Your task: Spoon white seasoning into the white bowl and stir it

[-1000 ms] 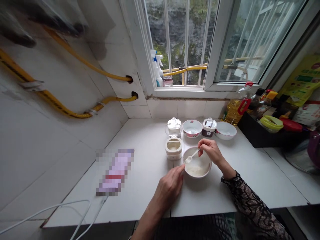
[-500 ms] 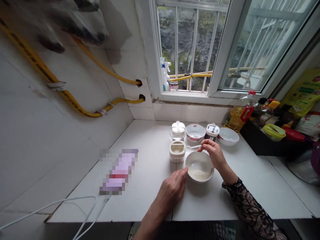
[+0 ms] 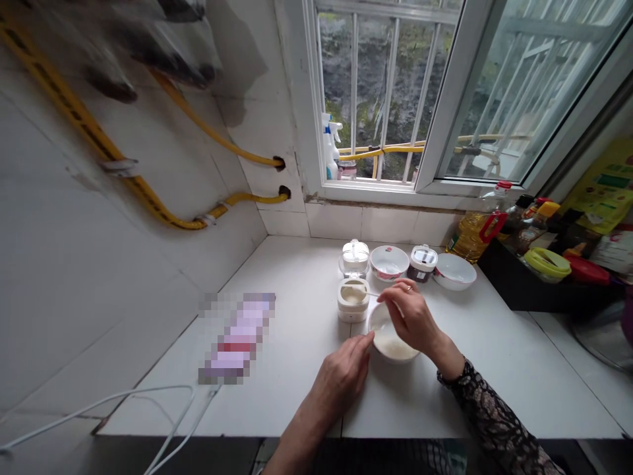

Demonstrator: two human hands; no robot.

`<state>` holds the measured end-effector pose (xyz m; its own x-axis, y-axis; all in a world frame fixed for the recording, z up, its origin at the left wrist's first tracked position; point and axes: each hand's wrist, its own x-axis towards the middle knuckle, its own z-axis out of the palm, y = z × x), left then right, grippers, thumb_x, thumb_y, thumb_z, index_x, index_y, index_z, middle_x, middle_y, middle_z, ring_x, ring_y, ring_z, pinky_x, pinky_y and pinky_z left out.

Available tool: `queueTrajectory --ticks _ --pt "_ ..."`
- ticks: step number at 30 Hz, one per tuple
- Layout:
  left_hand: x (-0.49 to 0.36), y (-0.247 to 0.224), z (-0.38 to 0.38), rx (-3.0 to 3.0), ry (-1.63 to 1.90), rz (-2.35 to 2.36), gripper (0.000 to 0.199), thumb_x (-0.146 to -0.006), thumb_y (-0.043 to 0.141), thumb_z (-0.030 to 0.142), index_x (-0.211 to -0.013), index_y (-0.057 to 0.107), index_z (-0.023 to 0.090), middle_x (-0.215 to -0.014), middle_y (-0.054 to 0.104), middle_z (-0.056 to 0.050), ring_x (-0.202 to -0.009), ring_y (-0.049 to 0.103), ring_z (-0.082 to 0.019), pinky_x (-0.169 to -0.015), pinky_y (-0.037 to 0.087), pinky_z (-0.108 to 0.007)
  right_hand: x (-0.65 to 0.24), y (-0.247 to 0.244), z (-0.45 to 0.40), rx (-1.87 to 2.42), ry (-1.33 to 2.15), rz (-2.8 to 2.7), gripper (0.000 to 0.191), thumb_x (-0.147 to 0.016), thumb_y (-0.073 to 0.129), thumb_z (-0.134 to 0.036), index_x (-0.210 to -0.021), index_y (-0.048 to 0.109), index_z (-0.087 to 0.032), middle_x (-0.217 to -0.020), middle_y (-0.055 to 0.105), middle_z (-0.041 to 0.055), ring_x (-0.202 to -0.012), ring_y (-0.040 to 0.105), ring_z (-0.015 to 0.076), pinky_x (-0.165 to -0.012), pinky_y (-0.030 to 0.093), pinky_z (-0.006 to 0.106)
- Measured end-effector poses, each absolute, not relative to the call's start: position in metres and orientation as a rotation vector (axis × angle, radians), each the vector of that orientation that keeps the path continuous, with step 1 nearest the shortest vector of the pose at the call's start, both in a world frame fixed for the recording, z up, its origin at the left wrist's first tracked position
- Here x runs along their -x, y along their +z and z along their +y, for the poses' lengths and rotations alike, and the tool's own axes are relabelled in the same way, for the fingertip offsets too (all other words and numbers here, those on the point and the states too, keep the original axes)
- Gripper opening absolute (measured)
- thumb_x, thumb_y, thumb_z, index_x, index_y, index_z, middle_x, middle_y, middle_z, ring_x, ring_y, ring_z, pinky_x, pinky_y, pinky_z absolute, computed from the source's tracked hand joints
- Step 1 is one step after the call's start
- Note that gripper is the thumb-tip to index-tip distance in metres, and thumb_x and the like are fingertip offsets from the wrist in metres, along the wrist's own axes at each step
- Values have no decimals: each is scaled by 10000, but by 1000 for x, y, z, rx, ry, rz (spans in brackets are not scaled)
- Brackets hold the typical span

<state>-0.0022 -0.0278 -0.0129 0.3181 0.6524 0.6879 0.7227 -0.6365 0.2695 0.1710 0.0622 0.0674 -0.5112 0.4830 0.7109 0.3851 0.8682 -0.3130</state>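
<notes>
My right hand (image 3: 411, 316) pinches the handle of a small white spoon (image 3: 372, 294). The spoon's bowl end is inside the opening of a cream-coloured seasoning jar (image 3: 353, 310). Below that hand stands a white bowl (image 3: 383, 318) with pale powder or grains (image 3: 395, 346) at its bottom. My left hand (image 3: 346, 367) grips the near left side of this bowl, fingertips at the rim. Behind the jar is a second white jar with a clear lid (image 3: 355, 256). A patterned bowl (image 3: 390, 265), a dark-bodied jar (image 3: 422, 264) and another white bowl (image 3: 455, 272) line up beside it.
A blurred pinkish object (image 3: 240, 336) with a white cable (image 3: 173, 422) lies on the left of the white counter (image 3: 287, 369). An oil bottle (image 3: 475, 234) and a black box (image 3: 519, 284) of condiments stand at right. A barred window (image 3: 386, 99) is behind.
My right hand has moved left over the bowl, and the spoon has gone from beside the jar into its opening. My left hand stays at the bowl. The view has shifted slightly.
</notes>
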Motion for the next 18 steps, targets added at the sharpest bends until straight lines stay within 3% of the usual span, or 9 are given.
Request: queueTrajectory --ticks 8,18 --pt "2 -10 -29 2485 -1241 -1299 404 -937 387 62 -1329 453 135 -1068 695 -126 -962 698 -214 -797 605 -314 -202 72 70 929 534 -2047 143 -764 488 -139 -711 582 -232 -608 624 9 -697 573 210 -702 439 337" --pt "2 -7 -29 2494 -1250 -1322 364 -973 389 108 -1327 462 151 -1067 699 -117 -953 703 -211 -792 600 -308 -190 58 68 1012 784 -2079 142 -707 463 -126 -645 543 -225 -513 630 -19 -589 551 169 -775 440 332"
